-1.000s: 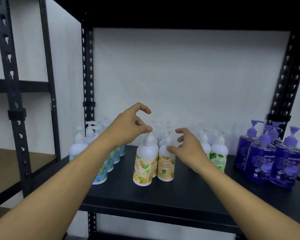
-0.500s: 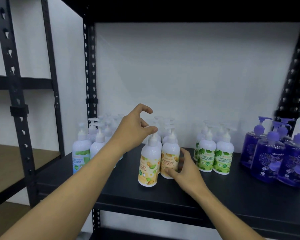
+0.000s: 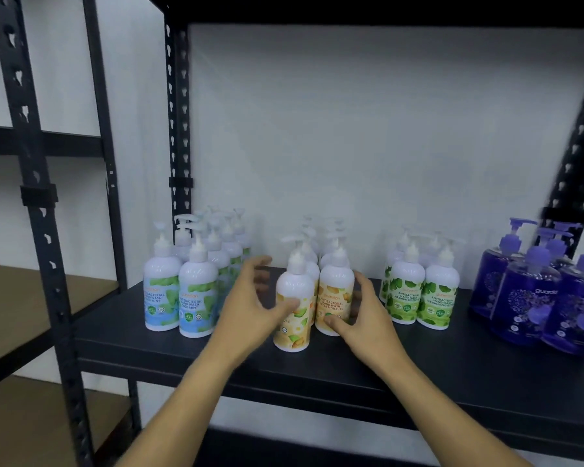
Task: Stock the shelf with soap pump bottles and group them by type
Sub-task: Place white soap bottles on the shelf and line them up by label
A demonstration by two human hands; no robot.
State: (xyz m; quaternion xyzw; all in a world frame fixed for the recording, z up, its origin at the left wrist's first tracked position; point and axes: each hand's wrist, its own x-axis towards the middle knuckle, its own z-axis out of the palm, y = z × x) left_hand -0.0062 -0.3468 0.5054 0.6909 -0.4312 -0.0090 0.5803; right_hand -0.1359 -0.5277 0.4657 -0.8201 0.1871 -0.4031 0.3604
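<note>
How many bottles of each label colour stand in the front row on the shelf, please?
blue-label bottles: 2
yellow-label bottles: 2
green-label bottles: 2
purple bottles: 3
Total: 9 in front; the bottles behind them are too hidden to count.

Both bare forearms reach forward and up from the lower edge of the view, converging toward each other. The left hand [image 3: 250, 308] is spread wide, its fingers [image 3: 262, 264] loosely arched and apart, the thumb stretched out toward the right hand; it is motion-blurred, so whether its thumb tip touches anything cannot be told. The right hand [image 3: 364, 315] sits just beside it at about the same height, back facing up, fingers curved forward and thumb tucked inward at its near side.
</note>
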